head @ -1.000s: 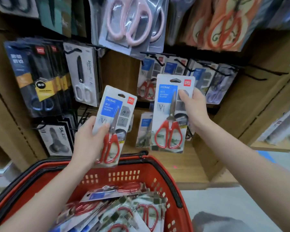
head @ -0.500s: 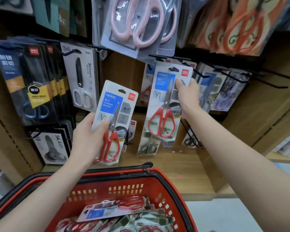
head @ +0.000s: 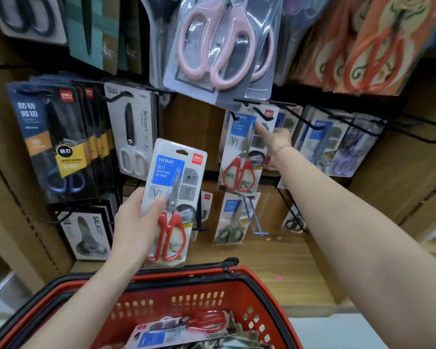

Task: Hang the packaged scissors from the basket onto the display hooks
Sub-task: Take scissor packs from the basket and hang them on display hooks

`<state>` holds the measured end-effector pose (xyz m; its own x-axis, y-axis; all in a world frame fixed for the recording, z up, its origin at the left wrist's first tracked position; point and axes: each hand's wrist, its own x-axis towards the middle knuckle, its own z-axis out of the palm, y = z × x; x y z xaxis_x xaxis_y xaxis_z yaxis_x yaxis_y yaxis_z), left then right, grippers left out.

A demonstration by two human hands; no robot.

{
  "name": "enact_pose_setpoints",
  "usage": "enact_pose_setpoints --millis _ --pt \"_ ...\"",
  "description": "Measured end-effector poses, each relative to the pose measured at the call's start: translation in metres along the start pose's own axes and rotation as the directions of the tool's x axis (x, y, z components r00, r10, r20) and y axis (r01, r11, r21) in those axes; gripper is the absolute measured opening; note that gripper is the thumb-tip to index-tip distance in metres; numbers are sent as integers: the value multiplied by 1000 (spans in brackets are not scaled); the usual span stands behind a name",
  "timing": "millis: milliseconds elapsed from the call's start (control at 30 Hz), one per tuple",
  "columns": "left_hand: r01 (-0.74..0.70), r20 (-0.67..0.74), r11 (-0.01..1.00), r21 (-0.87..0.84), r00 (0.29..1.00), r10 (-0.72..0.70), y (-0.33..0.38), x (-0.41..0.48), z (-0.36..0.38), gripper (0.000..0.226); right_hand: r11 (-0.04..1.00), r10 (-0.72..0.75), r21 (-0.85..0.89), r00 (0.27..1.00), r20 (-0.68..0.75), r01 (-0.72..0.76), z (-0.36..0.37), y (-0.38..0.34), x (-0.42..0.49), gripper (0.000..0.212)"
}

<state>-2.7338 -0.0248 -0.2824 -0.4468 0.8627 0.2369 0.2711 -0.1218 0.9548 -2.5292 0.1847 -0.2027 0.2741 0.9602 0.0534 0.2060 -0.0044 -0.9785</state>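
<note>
My left hand [head: 136,227] grips a packaged pair of red-handled scissors [head: 173,197] upright above the red basket [head: 259,293]. A second, identical pack [head: 242,152] hangs at a black display hook [head: 258,113] in the middle row. My right hand [head: 275,142] is at that pack's right edge with the index finger stretched out and touching its front. Whether the other fingers hold the pack is hidden. More scissors packs [head: 181,328] lie in the basket.
Pink scissors packs [head: 219,46] hang just above the hook. Black and white scissors packs [head: 134,132] fill the left hooks, blue packs [head: 320,139] the right ones. Bare black hooks [head: 413,132] stick out at the right. A wooden shelf [head: 275,253] lies below.
My right hand has carried its pack up and back to the middle hook, where it now hangs. The left hand's pack has risen slightly. The view has moved closer to the display.
</note>
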Motion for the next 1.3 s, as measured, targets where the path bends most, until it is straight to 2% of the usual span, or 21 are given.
enact_pose_setpoints --millis 100,200,233,300,367,433,533,667,767,867,1033,1167,1233,1300 --pt "30 11 998 -53 1000 -29 4 -2 3 8 998 -42 -40 997 -68 39 1 1 -12 48" --pt "111 55 980 -167 993 -103 11 -7 10 8 984 -173 -74 975 -138 164 -6 10 -44 39" --pt "126 68 971 -202 991 -115 14 -10 13 9 970 -239 -74 966 -97 232 -12 14 -64 36" --pt "145 102 956 -257 987 -122 19 -15 22 10 955 -288 -41 951 111 294 -26 25 -111 33" --pt "106 159 963 -247 985 -68 26 -23 35 10 968 -246 40 914 322 247 -41 37 -146 32" --pt "26 240 979 -203 970 25 32 -33 51 10 972 -227 151 892 391 181 -54 46 -165 24" --pt "-32 375 981 -189 921 102 41 -47 74 10 956 -249 230 919 305 183 -79 57 -173 15" --pt "-174 436 980 -92 878 197 53 -53 102 8 955 -240 227 950 199 193 -118 62 -164 18" --pt "-287 421 958 -14 867 266 63 -39 119 17 953 -242 215 964 110 215 -145 54 -147 17" --pt "-342 345 939 42 887 308 63 -6 126 15 954 -280 133 958 66 269 -163 44 -123 17" --pt "-265 201 953 146 951 233 47 61 136 47 940 -341 41 939 42 340 -158 31 -93 13" --pt "-97 145 993 72 986 86 42 95 149 69 916 -400 3 916 37 400 -139 21 -76 13" --pt "-26 153 997 73 988 15 41 106 154 73 917 -398 -27 917 36 398 -131 17 -67 12" --pt "24 169 998 62 985 -34 42 113 157 67 915 -395 -73 918 25 396 -126 15 -58 14"
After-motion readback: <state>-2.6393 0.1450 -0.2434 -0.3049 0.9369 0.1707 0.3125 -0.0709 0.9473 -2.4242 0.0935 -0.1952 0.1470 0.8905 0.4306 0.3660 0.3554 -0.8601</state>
